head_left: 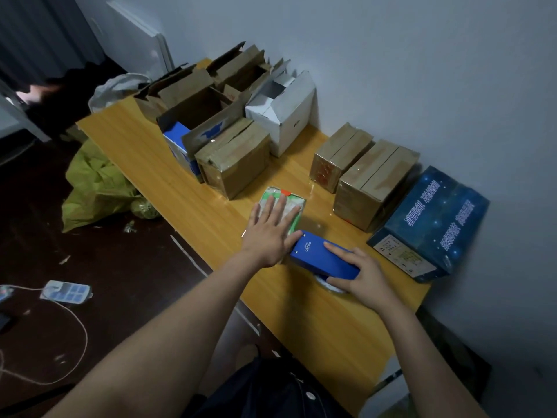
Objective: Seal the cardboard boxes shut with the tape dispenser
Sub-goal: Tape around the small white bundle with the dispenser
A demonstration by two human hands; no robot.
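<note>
A small green and white box lies on the wooden table. My left hand presses flat on its top with straight fingers. Right behind that hand is the blue tape dispenser, its front end against the near side of the small box. My right hand grips the dispenser's rear, fingers curled over and under it, with the tape roll partly hidden below. Taped brown boxes stand further back: one on the left and two on the right.
Open brown boxes and a white box stand at the table's far end by the wall. A dark blue printed box lies at the right. A yellow-green bag and a power strip lie on the dark floor to the left.
</note>
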